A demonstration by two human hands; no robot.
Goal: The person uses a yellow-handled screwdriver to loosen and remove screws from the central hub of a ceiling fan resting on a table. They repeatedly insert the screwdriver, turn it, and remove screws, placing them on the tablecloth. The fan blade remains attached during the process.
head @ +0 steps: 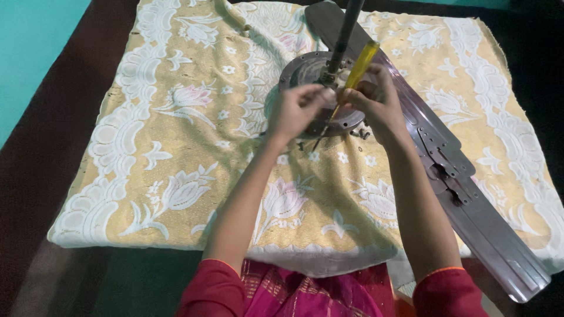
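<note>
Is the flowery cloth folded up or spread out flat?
Spread out. The yellow-and-white flowery cloth lies open under the fan motor and the grey fan blade, with only small wrinkles near the middle.

Dark brown table point(59, 117), cream floral cloth point(176, 176) spread flat across most of it, grey ceiling fan motor point(302, 70) on the cloth's far middle, grey fan blade point(493, 235) stretching from the motor past the cloth's near right edge

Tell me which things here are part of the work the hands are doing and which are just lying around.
In use:
left hand, on the fan motor hub
right hand, holding the yellow-handled screwdriver
down rod
fan blade, attached to the hub

Lying about:
patterned cloth under the fan
small loose screws beside the hub
dark floor
</note>
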